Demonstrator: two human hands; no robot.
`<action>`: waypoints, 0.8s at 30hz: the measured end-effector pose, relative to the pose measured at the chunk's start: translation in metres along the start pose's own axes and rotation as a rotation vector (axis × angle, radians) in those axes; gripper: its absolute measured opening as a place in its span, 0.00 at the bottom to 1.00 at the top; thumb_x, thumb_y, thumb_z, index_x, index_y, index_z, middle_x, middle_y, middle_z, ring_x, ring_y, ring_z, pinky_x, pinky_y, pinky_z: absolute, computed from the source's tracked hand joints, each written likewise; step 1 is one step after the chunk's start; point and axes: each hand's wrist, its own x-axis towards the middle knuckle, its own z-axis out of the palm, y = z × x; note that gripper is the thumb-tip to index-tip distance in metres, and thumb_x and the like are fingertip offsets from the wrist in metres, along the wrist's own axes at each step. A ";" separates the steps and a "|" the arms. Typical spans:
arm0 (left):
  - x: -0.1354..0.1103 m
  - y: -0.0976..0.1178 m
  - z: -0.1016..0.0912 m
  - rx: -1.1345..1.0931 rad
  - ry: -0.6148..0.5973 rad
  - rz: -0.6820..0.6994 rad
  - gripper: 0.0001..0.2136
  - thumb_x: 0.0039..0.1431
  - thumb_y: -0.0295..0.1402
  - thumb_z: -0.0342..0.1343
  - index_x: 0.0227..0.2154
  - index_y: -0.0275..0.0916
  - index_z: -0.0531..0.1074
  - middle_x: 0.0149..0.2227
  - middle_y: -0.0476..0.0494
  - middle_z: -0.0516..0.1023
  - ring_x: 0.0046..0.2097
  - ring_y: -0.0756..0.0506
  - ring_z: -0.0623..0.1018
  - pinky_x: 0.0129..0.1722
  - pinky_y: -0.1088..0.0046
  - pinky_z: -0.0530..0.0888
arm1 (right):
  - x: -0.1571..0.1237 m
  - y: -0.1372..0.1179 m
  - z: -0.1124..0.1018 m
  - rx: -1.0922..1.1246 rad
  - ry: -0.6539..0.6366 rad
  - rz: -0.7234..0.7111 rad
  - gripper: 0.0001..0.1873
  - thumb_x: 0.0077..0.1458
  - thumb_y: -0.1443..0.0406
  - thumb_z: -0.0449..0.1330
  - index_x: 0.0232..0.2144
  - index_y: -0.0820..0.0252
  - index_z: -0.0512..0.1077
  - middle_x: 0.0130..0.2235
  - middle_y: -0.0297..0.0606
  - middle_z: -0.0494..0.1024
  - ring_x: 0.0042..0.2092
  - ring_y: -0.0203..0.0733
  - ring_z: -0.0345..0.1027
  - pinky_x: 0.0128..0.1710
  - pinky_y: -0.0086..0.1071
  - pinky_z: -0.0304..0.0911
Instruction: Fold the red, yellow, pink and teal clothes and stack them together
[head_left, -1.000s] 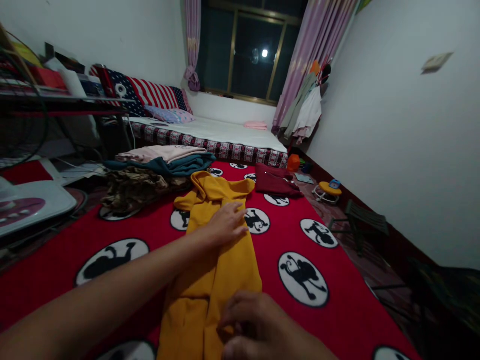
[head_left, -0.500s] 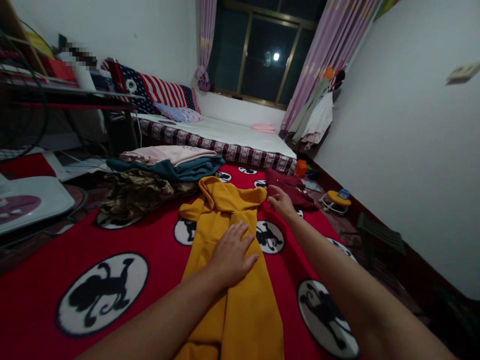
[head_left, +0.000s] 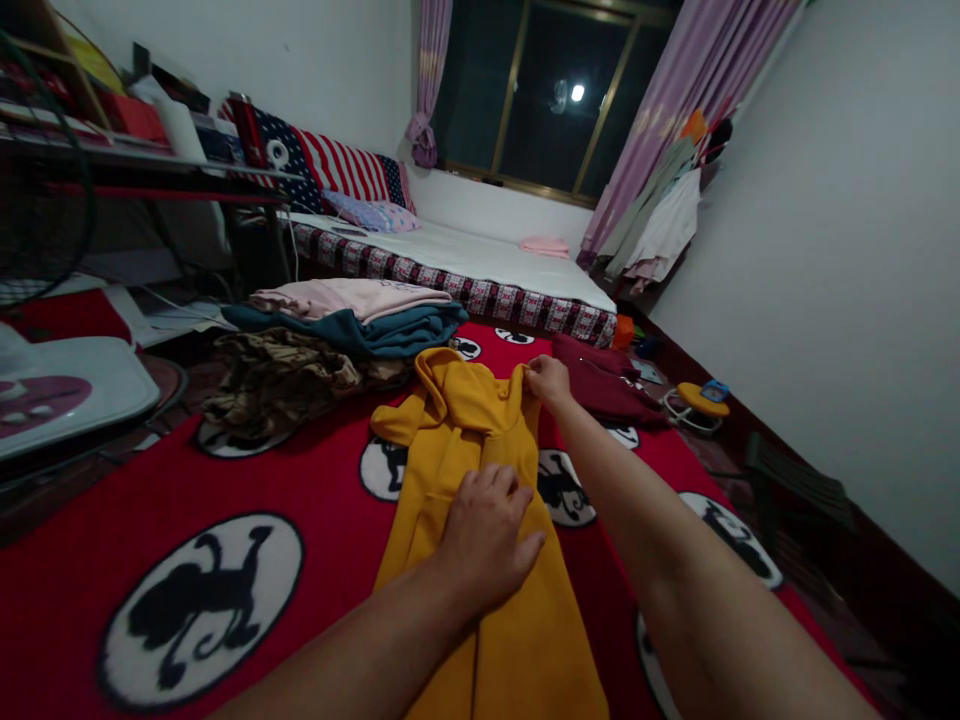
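Note:
A mustard-yellow garment point(head_left: 469, 430) lies stretched out lengthwise on a red blanket point(head_left: 315, 500) printed with white discs and black monkeys. My left hand point(head_left: 487, 535) rests flat on the garment's middle, fingers spread and pressing it down. My right hand point(head_left: 546, 380) reaches to the far right corner of the garment and pinches the cloth there. A folded dark-red garment point(head_left: 604, 385) lies just beyond my right hand.
A pile of clothes lies at the back left: pink point(head_left: 352, 297), teal point(head_left: 390, 332) and a camouflage piece point(head_left: 277, 380). A mattress point(head_left: 465, 262) runs under the window. A white fan base point(head_left: 67, 385) stands at left, a small yellow stool point(head_left: 697, 405) and a dark chair point(head_left: 799, 480) at right.
My right hand has travelled from the near end of the garment out to its far right corner and pinched it. My left hand slid back toward me along the cloth.

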 end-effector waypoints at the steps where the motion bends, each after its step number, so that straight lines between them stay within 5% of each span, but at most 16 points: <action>1: 0.000 0.000 -0.001 0.000 0.001 -0.001 0.14 0.53 0.43 0.60 0.40 0.42 0.73 0.42 0.39 0.72 0.45 0.37 0.69 0.45 0.56 0.67 | -0.004 -0.003 0.008 -0.005 -0.016 -0.010 0.13 0.50 0.70 0.58 0.40 0.65 0.74 0.40 0.46 0.79 0.41 0.41 0.71 0.42 0.30 0.62; 4: -0.001 0.002 -0.004 -0.010 0.015 -0.016 0.13 0.54 0.43 0.59 0.38 0.42 0.73 0.41 0.41 0.72 0.45 0.39 0.69 0.45 0.58 0.67 | -0.015 -0.010 0.021 -0.003 -0.090 -0.048 0.17 0.49 0.71 0.59 0.44 0.63 0.72 0.41 0.41 0.79 0.41 0.40 0.71 0.43 0.31 0.64; 10: 0.004 -0.002 -0.003 -0.153 0.095 -0.053 0.08 0.60 0.38 0.54 0.32 0.41 0.75 0.36 0.45 0.74 0.42 0.43 0.71 0.44 0.63 0.67 | -0.055 -0.018 0.009 0.007 -0.103 -0.081 0.25 0.52 0.68 0.57 0.54 0.62 0.65 0.51 0.45 0.75 0.50 0.43 0.70 0.50 0.35 0.64; 14: 0.009 -0.009 0.002 -0.310 0.197 -0.112 0.08 0.62 0.29 0.51 0.31 0.39 0.74 0.33 0.45 0.76 0.39 0.46 0.74 0.42 0.67 0.69 | -0.106 -0.022 0.014 -0.135 -0.126 -0.151 0.29 0.60 0.62 0.51 0.63 0.60 0.55 0.66 0.46 0.57 0.66 0.46 0.49 0.63 0.44 0.50; 19: 0.015 -0.020 0.000 -0.481 0.338 -0.113 0.08 0.59 0.24 0.51 0.35 0.39 0.74 0.38 0.45 0.77 0.41 0.47 0.75 0.43 0.71 0.71 | -0.136 -0.028 0.016 -0.319 -0.298 -0.173 0.28 0.66 0.60 0.41 0.66 0.60 0.51 0.70 0.41 0.44 0.70 0.48 0.33 0.64 0.54 0.40; 24: 0.059 -0.053 -0.018 -0.187 0.409 -0.102 0.12 0.57 0.23 0.50 0.41 0.38 0.74 0.44 0.42 0.76 0.48 0.44 0.72 0.52 0.66 0.67 | -0.135 -0.031 0.011 -0.302 -0.283 -0.159 0.28 0.67 0.58 0.40 0.66 0.59 0.51 0.70 0.41 0.44 0.70 0.48 0.33 0.64 0.54 0.39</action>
